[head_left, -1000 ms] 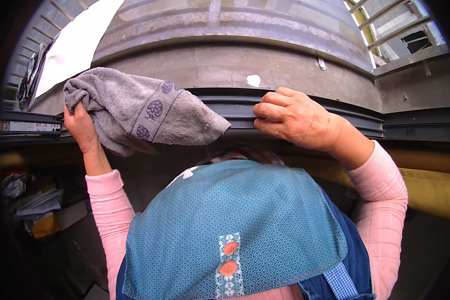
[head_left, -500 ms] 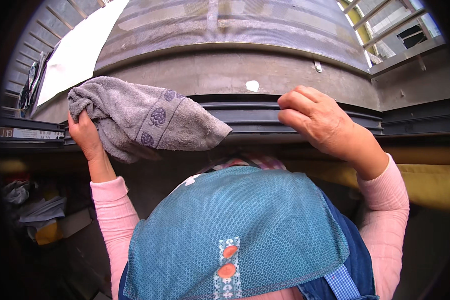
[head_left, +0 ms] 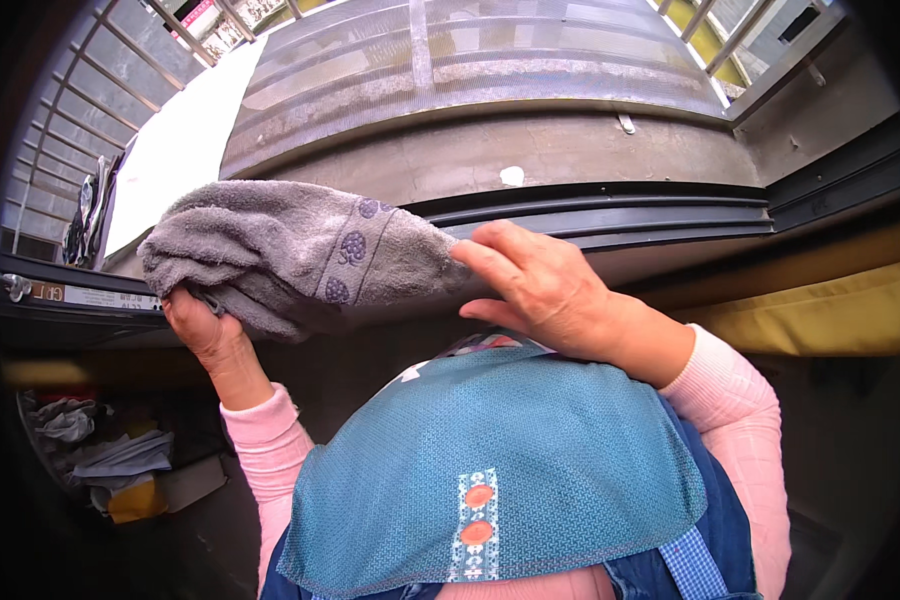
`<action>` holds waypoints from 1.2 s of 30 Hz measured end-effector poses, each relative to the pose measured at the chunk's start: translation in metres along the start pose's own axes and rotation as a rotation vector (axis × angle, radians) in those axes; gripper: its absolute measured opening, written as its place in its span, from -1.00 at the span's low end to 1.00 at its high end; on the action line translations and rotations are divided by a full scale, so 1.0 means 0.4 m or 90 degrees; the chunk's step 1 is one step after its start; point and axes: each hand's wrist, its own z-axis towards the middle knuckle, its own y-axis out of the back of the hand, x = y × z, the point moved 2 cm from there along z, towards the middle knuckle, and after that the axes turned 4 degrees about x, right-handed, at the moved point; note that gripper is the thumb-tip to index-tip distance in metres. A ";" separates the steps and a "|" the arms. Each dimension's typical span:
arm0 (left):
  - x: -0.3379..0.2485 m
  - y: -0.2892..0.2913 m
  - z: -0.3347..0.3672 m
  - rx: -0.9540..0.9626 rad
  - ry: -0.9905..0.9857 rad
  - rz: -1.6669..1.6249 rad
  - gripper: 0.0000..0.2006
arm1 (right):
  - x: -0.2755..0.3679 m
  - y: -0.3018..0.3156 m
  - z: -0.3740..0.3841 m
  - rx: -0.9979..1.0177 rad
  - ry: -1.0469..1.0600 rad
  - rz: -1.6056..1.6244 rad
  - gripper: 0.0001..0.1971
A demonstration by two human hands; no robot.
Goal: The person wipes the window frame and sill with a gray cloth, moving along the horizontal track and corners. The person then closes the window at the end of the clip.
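Observation:
A grey towel (head_left: 260, 245) with a patterned band of dark berry shapes stretches over the window sill, bunched at its left end and tapering to a corner on the right. My left hand (head_left: 205, 325) grips the bunched end from below, its fingers partly hidden in the cloth. Beside the tapered corner is my right hand (head_left: 555, 295), fingers stretched out and thumb apart beneath them. Its fingertips meet or nearly meet the towel's edge; whether they touch, I cannot tell.
Dark window tracks (head_left: 610, 225) run across in front of me, with a concrete ledge (head_left: 410, 160) beyond. Farther out lie a ribbed translucent sheet (head_left: 370, 70), a white panel (head_left: 180, 150) and metal bars (head_left: 110, 60). Yellow cloth (head_left: 830, 315) hangs at right; crumpled items (head_left: 120, 455) lie lower left.
My right hand has moved left and down to the towel's corner, its curled fingers now extended. The towel and my left hand sit slightly lower and farther right in view, which has also shifted.

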 end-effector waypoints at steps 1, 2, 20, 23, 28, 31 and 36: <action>-0.024 0.005 -0.008 0.018 0.004 0.020 -0.61 | 0.007 -0.052 0.044 0.016 0.039 -0.069 -0.46; -0.052 0.017 -0.018 0.041 -0.023 0.001 -0.61 | 0.010 -0.097 0.077 0.060 0.034 -0.169 -0.50; -0.009 -0.037 -0.112 0.344 -0.118 0.491 -0.70 | -0.014 -0.067 -0.071 -0.047 -0.024 -0.353 -0.66; -0.027 -0.095 -0.138 0.409 -0.159 0.588 -0.72 | -0.051 -0.010 -0.134 -0.056 -0.083 -0.335 -0.61; -0.014 -0.200 -0.210 0.576 -0.353 0.774 -0.61 | -0.141 0.156 -0.313 -0.016 -0.213 -0.481 -0.54; -0.008 -0.249 -0.259 0.636 -0.401 0.749 -0.52 | -0.185 0.221 -0.361 -0.028 -0.263 -0.528 -0.59; 0.022 -0.244 -0.243 0.653 -0.401 0.759 -0.43 | -0.132 0.141 -0.280 -0.120 -0.238 -0.342 -0.64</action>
